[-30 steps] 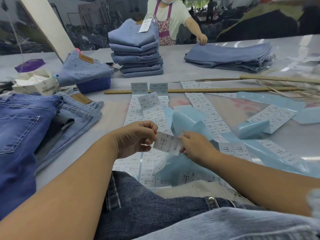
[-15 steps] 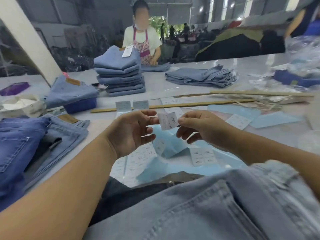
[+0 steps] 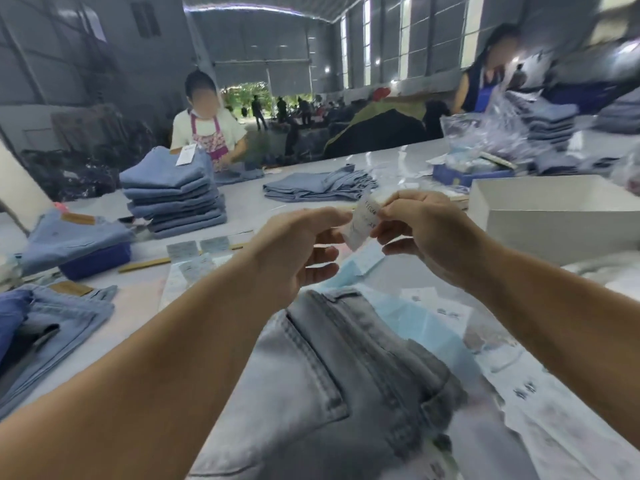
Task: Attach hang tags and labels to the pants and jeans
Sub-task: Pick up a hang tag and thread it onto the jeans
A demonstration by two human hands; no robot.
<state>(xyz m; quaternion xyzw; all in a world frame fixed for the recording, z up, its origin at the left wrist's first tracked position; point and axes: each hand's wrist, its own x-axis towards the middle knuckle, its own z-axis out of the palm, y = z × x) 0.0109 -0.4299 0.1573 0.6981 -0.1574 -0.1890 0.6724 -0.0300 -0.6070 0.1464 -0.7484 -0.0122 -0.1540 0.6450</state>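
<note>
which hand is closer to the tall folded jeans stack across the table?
Left. The left hand is raised just right of the jeans stack; the right hand is farther right, beyond the label.

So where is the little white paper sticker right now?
In the head view, the small white printed paper label is up centre-right, pinched between the left hand and right hand, above the pale grey jeans.

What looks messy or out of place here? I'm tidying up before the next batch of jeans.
Label sheets and blue backing paper lie strewn around the grey jeans, some tucked under them. The label pinched between the left hand and right hand is curled. Nothing looks damaged.
</note>
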